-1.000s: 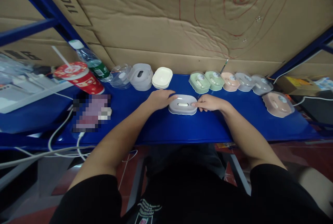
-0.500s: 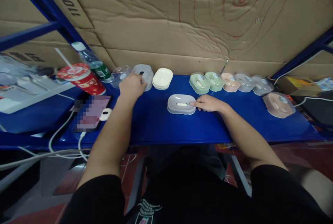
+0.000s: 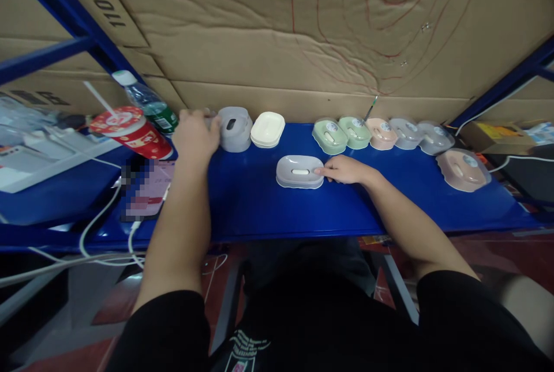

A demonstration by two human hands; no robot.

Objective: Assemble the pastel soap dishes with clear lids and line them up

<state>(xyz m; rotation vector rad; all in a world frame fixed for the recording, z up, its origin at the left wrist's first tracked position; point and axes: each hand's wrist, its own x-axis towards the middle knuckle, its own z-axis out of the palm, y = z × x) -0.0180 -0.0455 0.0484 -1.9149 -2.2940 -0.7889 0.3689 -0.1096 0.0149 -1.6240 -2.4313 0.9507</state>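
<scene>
My right hand (image 3: 344, 170) pinches the right end of a grey rounded plastic box (image 3: 285, 178), thumb on top. This box lies flat on the blue table and has a white bar in its middle. My left hand (image 3: 195, 134) is over the clear lids at the back left, thumb and fingers apart; it hides most of them, and contact cannot be made out. Just right of it stands a stack of grey box parts (image 3: 236, 135) with a dark slot. Beside that is a stack of cream trays (image 3: 267, 130).
Several lidded boxes in green (image 3: 329, 136), peach (image 3: 381, 132) and grey line the back right. Another peach box (image 3: 463, 171) sits farther right. At left are a red cup (image 3: 132, 132) with a straw, a bottle (image 3: 149, 104), a phone (image 3: 151, 187) and white cables. Cardboard (image 3: 242, 43) walls the back.
My left hand has moved left from the grey stack to the clear lids, uncovering the stack's top. My right hand keeps its hold on the grey box.
</scene>
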